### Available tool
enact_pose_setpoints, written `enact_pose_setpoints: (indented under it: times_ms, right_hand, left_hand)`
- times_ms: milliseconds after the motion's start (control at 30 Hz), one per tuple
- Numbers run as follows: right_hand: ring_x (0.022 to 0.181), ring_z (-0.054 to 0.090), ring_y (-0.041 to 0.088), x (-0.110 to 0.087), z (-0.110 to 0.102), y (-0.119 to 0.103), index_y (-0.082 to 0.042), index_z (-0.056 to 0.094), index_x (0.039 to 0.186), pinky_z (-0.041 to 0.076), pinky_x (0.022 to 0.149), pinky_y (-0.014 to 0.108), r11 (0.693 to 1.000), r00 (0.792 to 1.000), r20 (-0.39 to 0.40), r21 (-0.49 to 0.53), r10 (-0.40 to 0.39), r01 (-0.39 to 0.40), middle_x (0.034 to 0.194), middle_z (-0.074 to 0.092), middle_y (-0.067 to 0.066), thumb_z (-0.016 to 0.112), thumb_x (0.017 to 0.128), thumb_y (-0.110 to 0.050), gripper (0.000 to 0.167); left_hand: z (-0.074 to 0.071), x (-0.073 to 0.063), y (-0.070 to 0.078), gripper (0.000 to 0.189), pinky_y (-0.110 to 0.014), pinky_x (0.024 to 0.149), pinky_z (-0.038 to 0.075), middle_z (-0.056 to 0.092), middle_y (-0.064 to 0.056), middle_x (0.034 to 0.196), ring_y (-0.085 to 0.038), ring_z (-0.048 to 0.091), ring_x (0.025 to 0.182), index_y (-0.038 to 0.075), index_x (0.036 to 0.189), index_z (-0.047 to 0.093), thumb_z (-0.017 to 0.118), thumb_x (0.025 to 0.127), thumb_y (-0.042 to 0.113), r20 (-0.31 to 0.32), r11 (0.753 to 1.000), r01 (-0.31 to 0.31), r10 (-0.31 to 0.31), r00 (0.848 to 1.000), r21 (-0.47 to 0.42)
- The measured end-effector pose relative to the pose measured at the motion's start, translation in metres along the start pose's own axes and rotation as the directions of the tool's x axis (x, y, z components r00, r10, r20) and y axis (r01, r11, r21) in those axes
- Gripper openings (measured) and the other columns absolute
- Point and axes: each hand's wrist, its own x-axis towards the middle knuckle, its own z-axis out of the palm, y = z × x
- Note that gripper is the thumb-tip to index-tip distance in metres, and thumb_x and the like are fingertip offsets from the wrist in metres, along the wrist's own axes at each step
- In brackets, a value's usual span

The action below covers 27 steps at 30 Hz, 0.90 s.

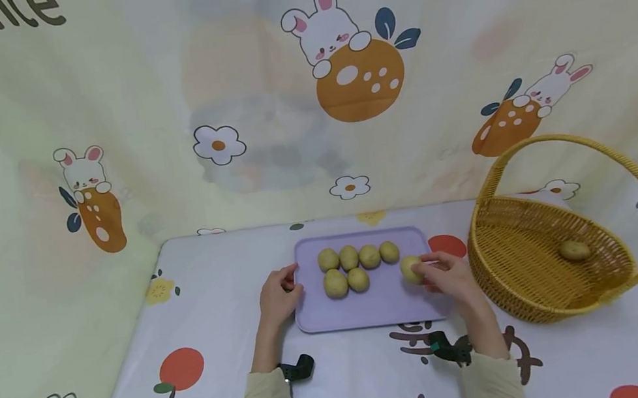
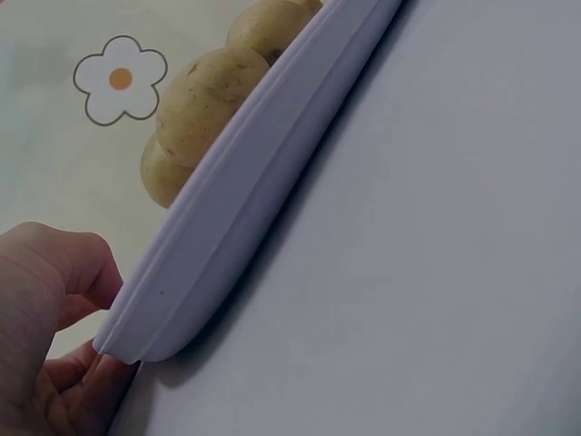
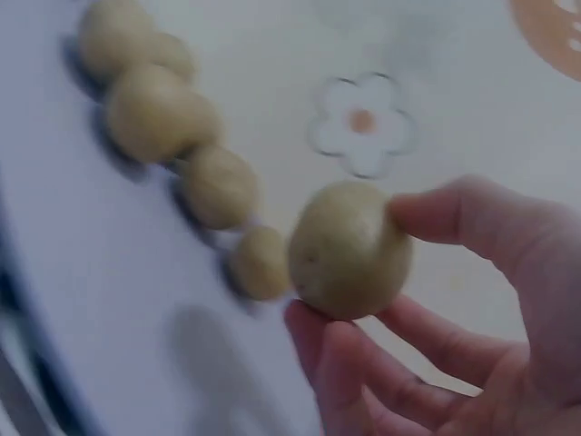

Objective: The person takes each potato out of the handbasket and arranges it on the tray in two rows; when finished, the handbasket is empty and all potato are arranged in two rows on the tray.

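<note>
A light purple tray lies on the table with two rows of potatoes on it. The back row includes a potato, and a larger potato sits at the left of the front row. My left hand grips the tray's left edge, with fingers above and below the rim in the left wrist view. Between thumb and fingertips, my right hand pinches a round potato over the tray's right side. A shadow falls on the tray beneath it.
To the right of the tray stands a yellow wicker basket with a tall arched handle. One potato lies inside it. A patterned cloth covers the table, and a printed curtain hangs behind.
</note>
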Motion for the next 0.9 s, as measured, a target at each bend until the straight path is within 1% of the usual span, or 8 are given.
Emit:
enact_pose_setpoints:
  times_ms: [67,133,200,267,433,633,800,900]
  right_hand:
    - [0.065,0.063,0.008,0.006,0.017,0.005,0.008,0.058,0.123,0.052,0.062,0.025,1.000,1.000,-0.005,-0.009,-0.003,0.003,0.078,0.066,-0.002,0.073,0.087,-0.018,0.047]
    - [0.063,0.060,0.008,0.012,0.030,0.009,0.007,0.061,0.120,0.050,0.060,0.024,0.999,1.000,-0.014,-0.039,-0.002,0.001,0.077,0.066,-0.001,0.074,0.086,-0.019,0.045]
    - [0.062,0.057,0.007,0.017,0.040,0.012,0.008,0.062,0.116,0.047,0.058,0.023,0.997,1.000,-0.022,-0.073,-0.017,0.015,0.075,0.065,-0.001,0.075,0.084,-0.019,0.043]
    - [0.061,0.056,0.006,0.021,0.047,0.013,0.009,0.063,0.113,0.045,0.058,0.022,0.996,0.999,-0.029,-0.085,-0.027,0.025,0.074,0.066,0.000,0.075,0.084,-0.017,0.041]
    - [0.061,0.058,0.006,0.025,0.055,0.013,0.009,0.063,0.111,0.045,0.059,0.021,0.995,0.999,-0.028,-0.092,-0.041,0.038,0.074,0.067,0.001,0.075,0.083,-0.014,0.039]
    - [0.066,0.060,0.006,0.024,0.059,0.015,0.008,0.063,0.112,0.045,0.061,0.022,0.995,1.000,-0.004,-0.100,-0.022,0.021,0.085,0.072,0.009,0.075,0.083,-0.015,0.039]
    - [0.070,0.060,0.007,0.025,0.062,0.016,0.006,0.064,0.111,0.045,0.060,0.022,0.993,1.000,-0.008,-0.118,-0.012,0.011,0.095,0.071,0.016,0.076,0.082,-0.015,0.038]
    - [0.071,0.061,0.009,0.025,0.063,0.016,0.008,0.063,0.110,0.046,0.060,0.022,0.990,1.000,0.008,-0.137,-0.022,0.023,0.098,0.070,0.020,0.076,0.082,-0.015,0.038]
  left_hand:
    - [-0.003,-0.001,-0.002,0.045,-0.032,0.070,0.042,0.059,-0.004,0.084,-0.013,0.054,0.073,0.003,0.120,0.070,0.067,0.075,0.006,-0.005,1.000,0.008,-0.008,1.000,0.007]
    - [-0.004,-0.003,-0.003,0.045,-0.031,0.070,0.042,0.059,-0.004,0.085,-0.013,0.054,0.074,0.003,0.120,0.070,0.067,0.076,0.006,0.007,1.000,0.018,-0.018,1.000,0.005]
    - [-0.005,-0.002,-0.003,0.045,-0.031,0.071,0.043,0.059,-0.004,0.086,-0.013,0.054,0.074,0.003,0.121,0.069,0.067,0.076,0.006,0.018,1.000,0.026,-0.025,1.000,-0.005]
    - [-0.004,-0.002,-0.004,0.045,-0.030,0.071,0.043,0.059,-0.004,0.087,-0.013,0.055,0.075,0.003,0.122,0.069,0.067,0.077,0.007,0.027,0.999,0.033,-0.032,0.999,-0.009]
    - [-0.003,0.001,-0.003,0.046,-0.030,0.072,0.043,0.059,-0.004,0.088,-0.013,0.055,0.075,0.004,0.122,0.069,0.066,0.077,0.007,0.022,1.000,0.030,-0.030,0.999,-0.008]
    - [-0.003,0.002,-0.002,0.046,-0.031,0.073,0.043,0.059,-0.005,0.088,-0.014,0.054,0.076,0.004,0.123,0.068,0.066,0.077,0.007,0.023,1.000,0.024,-0.024,0.999,0.001]
    - [-0.002,0.002,-0.004,0.047,-0.031,0.072,0.043,0.059,-0.005,0.088,-0.014,0.054,0.075,0.004,0.124,0.068,0.066,0.077,0.007,0.023,1.000,0.022,-0.022,0.999,0.008]
    - [-0.001,0.002,-0.006,0.047,-0.031,0.072,0.043,0.059,-0.005,0.088,-0.014,0.055,0.075,0.004,0.123,0.068,0.066,0.077,0.007,0.020,1.000,0.024,-0.024,1.000,0.005]
